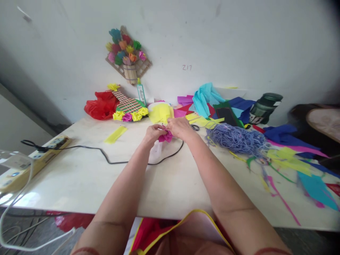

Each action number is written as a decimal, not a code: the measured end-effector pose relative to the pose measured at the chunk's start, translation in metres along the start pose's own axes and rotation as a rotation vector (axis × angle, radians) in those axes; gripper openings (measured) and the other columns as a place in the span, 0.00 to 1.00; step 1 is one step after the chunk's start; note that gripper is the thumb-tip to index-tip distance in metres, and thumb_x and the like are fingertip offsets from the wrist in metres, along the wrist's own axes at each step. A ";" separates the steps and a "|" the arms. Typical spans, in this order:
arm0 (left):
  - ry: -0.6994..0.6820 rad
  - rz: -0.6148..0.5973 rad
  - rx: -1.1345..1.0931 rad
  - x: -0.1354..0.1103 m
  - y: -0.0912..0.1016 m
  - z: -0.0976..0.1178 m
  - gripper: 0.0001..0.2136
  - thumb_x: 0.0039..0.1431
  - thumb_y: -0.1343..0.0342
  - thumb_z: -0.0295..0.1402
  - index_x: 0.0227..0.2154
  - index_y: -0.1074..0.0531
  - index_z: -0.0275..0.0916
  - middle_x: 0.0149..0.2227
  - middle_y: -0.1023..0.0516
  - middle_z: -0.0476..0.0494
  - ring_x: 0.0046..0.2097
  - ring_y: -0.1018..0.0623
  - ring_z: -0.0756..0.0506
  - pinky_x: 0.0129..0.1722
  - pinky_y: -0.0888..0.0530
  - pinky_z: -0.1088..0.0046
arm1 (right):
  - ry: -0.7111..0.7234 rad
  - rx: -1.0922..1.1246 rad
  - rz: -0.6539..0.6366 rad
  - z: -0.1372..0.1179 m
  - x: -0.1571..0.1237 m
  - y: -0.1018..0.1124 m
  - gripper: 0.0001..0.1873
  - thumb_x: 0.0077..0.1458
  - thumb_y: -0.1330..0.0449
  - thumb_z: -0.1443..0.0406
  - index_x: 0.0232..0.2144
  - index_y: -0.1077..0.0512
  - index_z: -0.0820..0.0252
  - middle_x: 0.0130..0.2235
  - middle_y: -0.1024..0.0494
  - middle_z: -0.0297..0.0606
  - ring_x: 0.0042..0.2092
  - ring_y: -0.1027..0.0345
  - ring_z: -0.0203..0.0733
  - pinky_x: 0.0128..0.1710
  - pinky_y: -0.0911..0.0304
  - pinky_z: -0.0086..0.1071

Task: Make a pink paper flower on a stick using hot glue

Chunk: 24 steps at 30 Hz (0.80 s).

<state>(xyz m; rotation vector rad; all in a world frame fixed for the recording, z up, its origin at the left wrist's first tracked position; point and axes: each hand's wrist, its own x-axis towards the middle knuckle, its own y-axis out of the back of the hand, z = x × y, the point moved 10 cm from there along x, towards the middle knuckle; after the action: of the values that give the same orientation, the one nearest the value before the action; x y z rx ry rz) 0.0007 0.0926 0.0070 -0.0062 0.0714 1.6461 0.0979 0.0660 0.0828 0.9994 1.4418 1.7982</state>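
A crumpled magenta paper flower [166, 136] is pinched between both hands above the table's far middle. My left hand [154, 133] closes on its left side with thumb and forefinger. My right hand [179, 127] bends over its upper right, and the fingers partly cover it. Behind the hands lies a stack of yellow paper [160, 112]. Just to the right of my right hand shows a black scissors handle [195, 127]. A yellow paper strip [116, 134] lies flat to the left.
A guitar-shaped craft with paper flowers [129, 106], a glue bottle [141, 92] and a red plastic bag [101, 106] stand by the wall. Tangled purple cord [236, 140], coloured paper and a dark green bottle [265, 108] occupy the right. A black cable [106, 156] runs from a power strip [50, 150].
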 end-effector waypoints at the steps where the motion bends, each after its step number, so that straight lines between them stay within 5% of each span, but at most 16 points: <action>1: -0.006 0.008 -0.011 0.000 0.001 0.000 0.10 0.29 0.37 0.28 0.21 0.27 0.36 0.16 0.28 0.50 0.19 0.31 0.51 0.20 0.35 0.76 | 0.005 -0.001 0.003 -0.001 0.000 0.000 0.19 0.63 0.52 0.62 0.44 0.23 0.62 0.44 0.21 0.49 0.43 0.26 0.49 0.34 0.42 0.35; 14: 0.078 -0.077 -0.173 0.010 0.009 -0.015 0.12 0.26 0.35 0.30 0.19 0.28 0.36 0.17 0.27 0.48 0.21 0.28 0.50 0.24 0.29 0.73 | 0.094 -0.008 0.044 -0.014 0.009 0.002 0.17 0.62 0.52 0.66 0.40 0.22 0.61 0.42 0.20 0.45 0.42 0.28 0.46 0.29 0.50 0.35; 24: 0.071 -0.210 -0.095 0.007 0.006 -0.011 0.10 0.30 0.37 0.29 0.21 0.27 0.36 0.19 0.26 0.49 0.20 0.30 0.52 0.22 0.35 0.76 | 0.098 0.033 0.002 -0.014 0.008 0.009 0.16 0.63 0.49 0.63 0.40 0.21 0.55 0.44 0.20 0.39 0.43 0.28 0.42 0.31 0.49 0.32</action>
<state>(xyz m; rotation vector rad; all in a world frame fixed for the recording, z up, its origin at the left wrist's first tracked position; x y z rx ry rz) -0.0060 0.0990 -0.0037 -0.1409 0.0450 1.4380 0.0820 0.0640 0.0914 0.9403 1.5344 1.8532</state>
